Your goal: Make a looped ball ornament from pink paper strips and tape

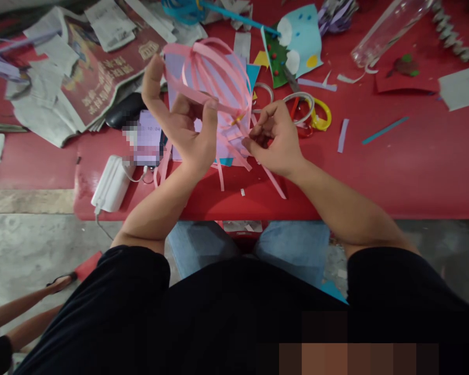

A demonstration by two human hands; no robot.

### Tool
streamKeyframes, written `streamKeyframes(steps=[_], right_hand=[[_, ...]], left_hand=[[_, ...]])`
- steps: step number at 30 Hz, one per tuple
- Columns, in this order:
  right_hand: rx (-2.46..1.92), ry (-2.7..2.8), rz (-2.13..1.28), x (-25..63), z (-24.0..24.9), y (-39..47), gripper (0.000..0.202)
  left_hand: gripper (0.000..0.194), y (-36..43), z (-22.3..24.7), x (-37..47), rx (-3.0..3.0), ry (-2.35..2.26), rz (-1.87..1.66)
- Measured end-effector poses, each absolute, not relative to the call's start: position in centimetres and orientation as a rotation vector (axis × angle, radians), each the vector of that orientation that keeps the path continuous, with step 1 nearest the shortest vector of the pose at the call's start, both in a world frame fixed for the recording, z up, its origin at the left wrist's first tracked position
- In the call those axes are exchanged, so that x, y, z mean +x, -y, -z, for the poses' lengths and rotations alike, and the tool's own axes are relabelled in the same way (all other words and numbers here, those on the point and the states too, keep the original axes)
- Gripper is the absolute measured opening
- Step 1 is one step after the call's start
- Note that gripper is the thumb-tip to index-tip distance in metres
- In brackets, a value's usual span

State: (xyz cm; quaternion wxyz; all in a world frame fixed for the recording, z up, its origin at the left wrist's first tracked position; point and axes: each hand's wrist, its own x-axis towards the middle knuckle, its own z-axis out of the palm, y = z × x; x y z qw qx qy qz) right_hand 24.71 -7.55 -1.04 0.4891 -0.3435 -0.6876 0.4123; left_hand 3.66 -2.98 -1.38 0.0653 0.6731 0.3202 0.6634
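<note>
A pink paper-strip ornament (219, 67) with looped strips at its top and loose tails below is between my hands, above a lilac sheet (175, 78). My left hand (187, 114) pinches one of its pink strips between thumb and fingers, with the index finger raised. My right hand (275, 138) is closed at the ornament's lower right, its thumb and fingertips on a pink strip. A small gold tie (238, 119) crosses the strips between the two hands. Just past my right hand lie scissors with yellow handles (323, 114) and a white tape roll (310, 104).
On the red table (414, 172) lie newspapers (109, 78), a phone (147, 138), a white power bank (112, 183), a decorated blue card (303, 39) and a clear plastic bottle (391, 31). Paper scraps are scattered on the right. Another person's leg (23, 312) shows at lower left.
</note>
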Motion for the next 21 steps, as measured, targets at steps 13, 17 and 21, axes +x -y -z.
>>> streamKeyframes(steps=[13, 17, 21], right_hand=[[-0.894, 1.676, -1.018, 24.8, 0.9, 7.6, 0.058], [-0.904, 1.685, -1.026, 24.7, 0.8, 7.8, 0.057], [-0.903, 1.678, -1.005, 24.6, 0.7, 7.8, 0.058]], left_hand=[[0.094, 4.7, 2.9, 3.1, 2.112, -1.21, -1.696], [0.092, 3.6, 3.4, 3.8, 2.077, -1.139, -1.862], [0.086, 3.2, 4.2, 4.3, 2.141, -1.008, -1.863]])
